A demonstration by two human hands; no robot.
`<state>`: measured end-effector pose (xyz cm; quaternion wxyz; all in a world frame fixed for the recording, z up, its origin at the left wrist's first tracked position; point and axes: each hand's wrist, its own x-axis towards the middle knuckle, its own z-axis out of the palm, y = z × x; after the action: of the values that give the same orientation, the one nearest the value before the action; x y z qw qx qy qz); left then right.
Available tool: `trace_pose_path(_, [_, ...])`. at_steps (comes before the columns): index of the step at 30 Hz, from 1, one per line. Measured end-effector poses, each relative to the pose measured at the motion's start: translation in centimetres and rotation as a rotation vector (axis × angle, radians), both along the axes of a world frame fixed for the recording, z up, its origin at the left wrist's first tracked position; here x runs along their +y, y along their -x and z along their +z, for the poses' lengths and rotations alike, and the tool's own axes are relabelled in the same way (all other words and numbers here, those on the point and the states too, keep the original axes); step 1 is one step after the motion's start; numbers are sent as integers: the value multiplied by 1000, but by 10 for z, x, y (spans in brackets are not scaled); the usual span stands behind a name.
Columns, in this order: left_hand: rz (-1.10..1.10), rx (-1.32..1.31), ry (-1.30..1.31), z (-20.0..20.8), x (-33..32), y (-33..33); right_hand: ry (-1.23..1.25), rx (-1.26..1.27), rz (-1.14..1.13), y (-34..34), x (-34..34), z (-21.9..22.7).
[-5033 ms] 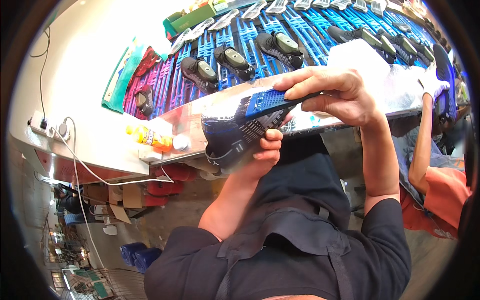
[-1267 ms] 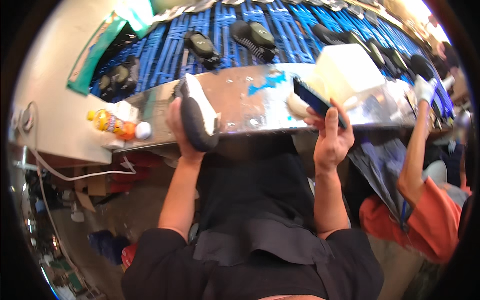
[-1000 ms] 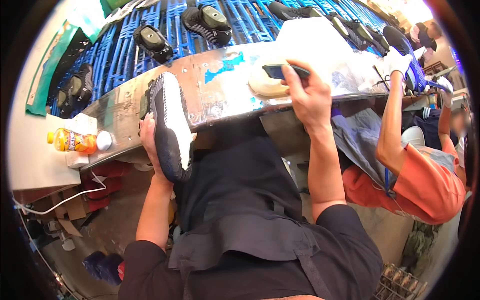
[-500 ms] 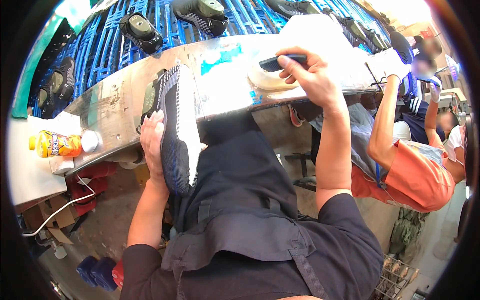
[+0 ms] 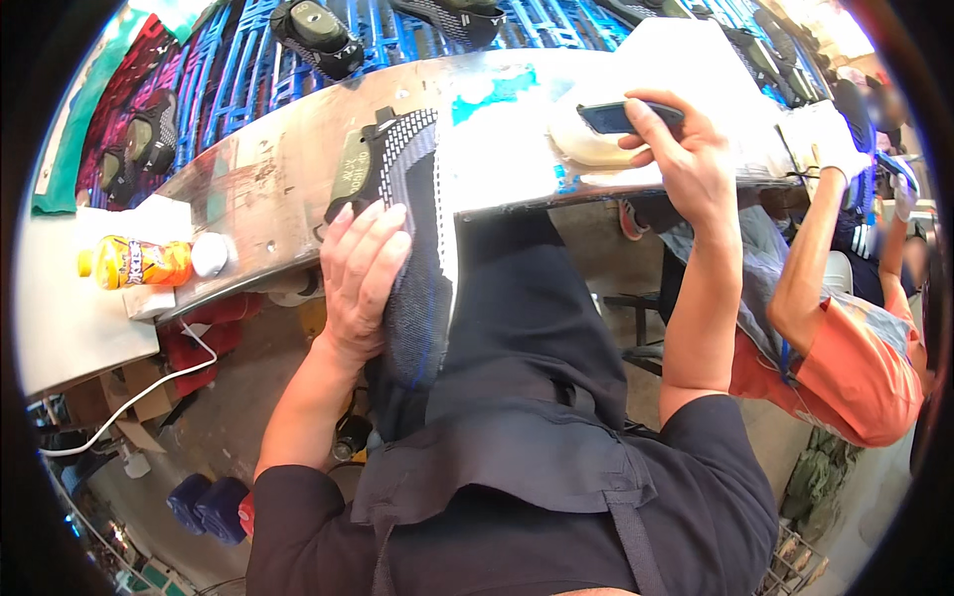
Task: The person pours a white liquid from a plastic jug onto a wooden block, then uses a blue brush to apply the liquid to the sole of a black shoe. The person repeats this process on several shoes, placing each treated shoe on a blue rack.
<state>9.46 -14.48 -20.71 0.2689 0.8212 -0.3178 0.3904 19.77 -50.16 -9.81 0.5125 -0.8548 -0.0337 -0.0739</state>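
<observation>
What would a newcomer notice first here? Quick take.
First, the dark shoe with a white edge, lower centre, held in the left grip. Next, the dark block in the right grip, right of centre against the bright metal bench. Behind, the blue slatted rack carrying other shoes crosses the top, with an orange bottle far left.
</observation>
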Motion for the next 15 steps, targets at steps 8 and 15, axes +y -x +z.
trace_pose_path(8, [22,34,-18,6,-2,4,-805,99,-187,13,17,-36])
trace_pose_path(15, [68,16,-19,3,-12,7,-1186,283,95,47,111,-60])
